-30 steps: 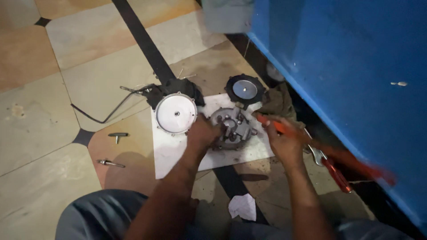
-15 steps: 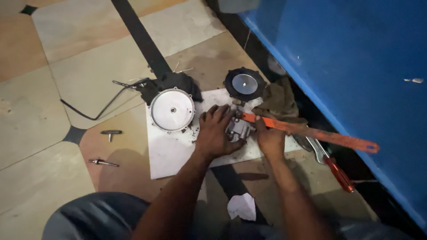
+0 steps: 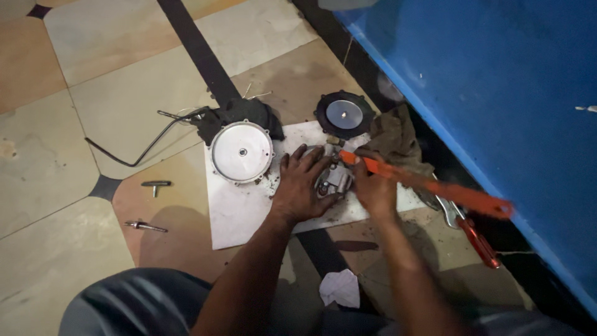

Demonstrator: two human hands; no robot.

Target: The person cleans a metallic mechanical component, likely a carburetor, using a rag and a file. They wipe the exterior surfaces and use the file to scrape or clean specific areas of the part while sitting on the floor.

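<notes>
Pressing flat with spread fingers, the left hand [image 3: 303, 185] holds a small grey metal housing [image 3: 334, 178] down on a white sheet [image 3: 239, 214] spread over the tiled floor [image 3: 106, 93]. The right hand [image 3: 373, 186] is closed around an orange pipe wrench [image 3: 435, 186], whose head meets the housing's far side while the handle runs out to the right. Just left of the left hand lies a round silver cover [image 3: 241, 152], with a black bracket and bent tube [image 3: 186, 121] beyond it. Farther off sits a black diaphragm disc [image 3: 344, 114] beside a brown rag [image 3: 395, 137]. Near the blue wall [image 3: 497, 93] rests a red-handled tool [image 3: 476, 239].
</notes>
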